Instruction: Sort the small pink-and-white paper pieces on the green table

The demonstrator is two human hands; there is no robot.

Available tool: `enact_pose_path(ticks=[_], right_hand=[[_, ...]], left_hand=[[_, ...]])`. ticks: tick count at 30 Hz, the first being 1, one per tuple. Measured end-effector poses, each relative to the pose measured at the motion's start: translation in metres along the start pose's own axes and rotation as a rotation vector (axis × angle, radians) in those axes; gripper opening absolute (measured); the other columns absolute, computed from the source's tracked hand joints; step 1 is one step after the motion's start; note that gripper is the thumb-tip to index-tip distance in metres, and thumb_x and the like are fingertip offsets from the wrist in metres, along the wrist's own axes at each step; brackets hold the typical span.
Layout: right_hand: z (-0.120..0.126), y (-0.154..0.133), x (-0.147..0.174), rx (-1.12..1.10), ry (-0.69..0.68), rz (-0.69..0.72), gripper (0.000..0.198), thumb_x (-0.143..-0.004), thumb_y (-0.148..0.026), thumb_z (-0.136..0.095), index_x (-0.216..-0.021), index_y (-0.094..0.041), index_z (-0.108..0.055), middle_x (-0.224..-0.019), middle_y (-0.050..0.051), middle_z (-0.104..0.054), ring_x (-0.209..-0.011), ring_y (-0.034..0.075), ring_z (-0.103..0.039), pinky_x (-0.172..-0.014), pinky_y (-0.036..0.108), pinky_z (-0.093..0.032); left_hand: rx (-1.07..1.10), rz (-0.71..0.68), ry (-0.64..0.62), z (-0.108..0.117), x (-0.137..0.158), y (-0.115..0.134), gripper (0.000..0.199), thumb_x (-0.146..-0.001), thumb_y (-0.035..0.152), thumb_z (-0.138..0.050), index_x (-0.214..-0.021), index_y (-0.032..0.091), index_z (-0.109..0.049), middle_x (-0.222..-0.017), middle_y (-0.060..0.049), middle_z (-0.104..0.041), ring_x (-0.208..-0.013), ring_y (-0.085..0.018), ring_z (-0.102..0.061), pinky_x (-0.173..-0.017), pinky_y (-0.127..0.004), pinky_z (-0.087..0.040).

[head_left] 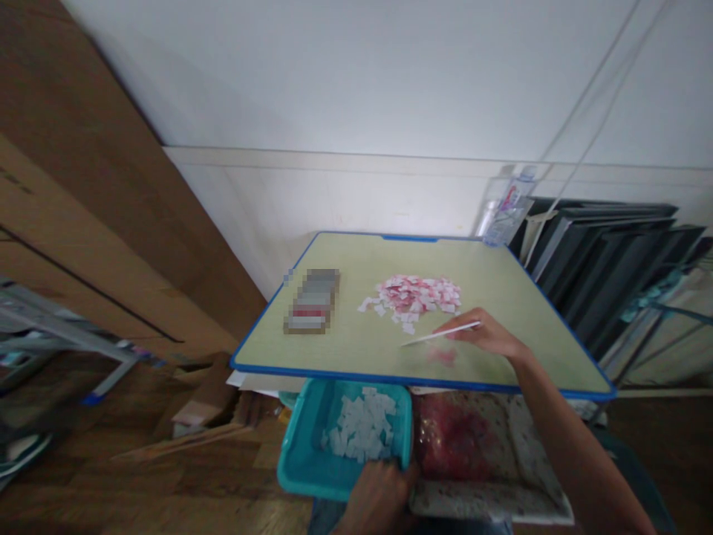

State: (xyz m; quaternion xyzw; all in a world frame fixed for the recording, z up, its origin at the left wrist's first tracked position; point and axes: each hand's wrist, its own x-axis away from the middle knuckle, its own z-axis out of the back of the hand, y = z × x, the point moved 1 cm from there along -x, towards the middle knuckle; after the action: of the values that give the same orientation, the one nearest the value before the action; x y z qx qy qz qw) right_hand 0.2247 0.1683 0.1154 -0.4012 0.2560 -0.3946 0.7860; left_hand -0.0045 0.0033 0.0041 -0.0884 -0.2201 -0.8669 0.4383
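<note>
My right hand is over the front right of the folding table, its fingers closed around a thin white stick. The stick points left, its tip close to the tabletop. A reddish smear is on the table just below that hand. Behind the stick lies a loose pile of small pink and white paper-like pieces. My left hand is closed at the front rim of a turquoise basin; what its fingers hold, if anything, is hidden. White pieces lie in the basin.
The pale yellow table has a blue edge. A pixelated object lies on its left. Right of the basin is a stained tray with a wet red patch. A clear bottle, dark panels and cardboard stand around.
</note>
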Motion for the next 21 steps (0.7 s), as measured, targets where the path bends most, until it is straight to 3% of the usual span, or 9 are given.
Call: enact_pose_path(ticks=[6,13,17,21], right_hand=[[-0.006,-0.006,-0.017,-0.064,-0.159,0.066,0.032,-0.071,-0.038,-0.056,-0.089,-0.015,-0.068,-0.087,0.008,-0.069,-0.082,0.022,-0.062,-0.073,0.032,-0.048],[0.017,-0.009,-0.006,-0.076,-0.341,0.054,0.05,-0.067,-0.056,-0.052,-0.089,-0.015,-0.068,-0.088,0.01,-0.068,-0.089,0.023,-0.06,-0.08,0.033,-0.043],[0.033,-0.01,0.011,-0.044,-0.364,0.045,0.054,-0.064,-0.062,-0.049,-0.086,-0.017,-0.069,-0.09,0.01,-0.068,-0.085,0.022,-0.061,-0.08,0.033,-0.043],[0.041,-0.01,0.035,0.014,-0.301,0.021,0.055,-0.064,-0.064,-0.046,-0.082,-0.018,-0.071,-0.086,0.009,-0.068,-0.08,0.022,-0.062,-0.074,0.03,-0.045]], left_hand=[[-0.003,-0.002,0.005,0.005,0.001,0.002,0.041,-0.071,0.029,-0.056,-0.11,0.017,-0.048,-0.085,-0.013,-0.06,-0.074,-0.028,-0.055,-0.061,-0.035,-0.041],[-0.002,-0.006,0.002,0.003,0.0,0.001,0.043,-0.071,0.03,-0.056,-0.111,0.017,-0.049,-0.084,-0.013,-0.06,-0.074,-0.029,-0.055,-0.061,-0.036,-0.041],[-0.002,0.004,-0.007,0.004,0.0,0.001,0.04,-0.072,0.029,-0.055,-0.11,0.019,-0.05,-0.081,-0.012,-0.061,-0.072,-0.028,-0.056,-0.059,-0.035,-0.041],[0.012,0.005,-0.016,0.004,0.0,0.001,0.038,-0.072,0.028,-0.054,-0.108,0.018,-0.051,-0.081,-0.011,-0.061,-0.072,-0.028,-0.056,-0.06,-0.035,-0.041]])
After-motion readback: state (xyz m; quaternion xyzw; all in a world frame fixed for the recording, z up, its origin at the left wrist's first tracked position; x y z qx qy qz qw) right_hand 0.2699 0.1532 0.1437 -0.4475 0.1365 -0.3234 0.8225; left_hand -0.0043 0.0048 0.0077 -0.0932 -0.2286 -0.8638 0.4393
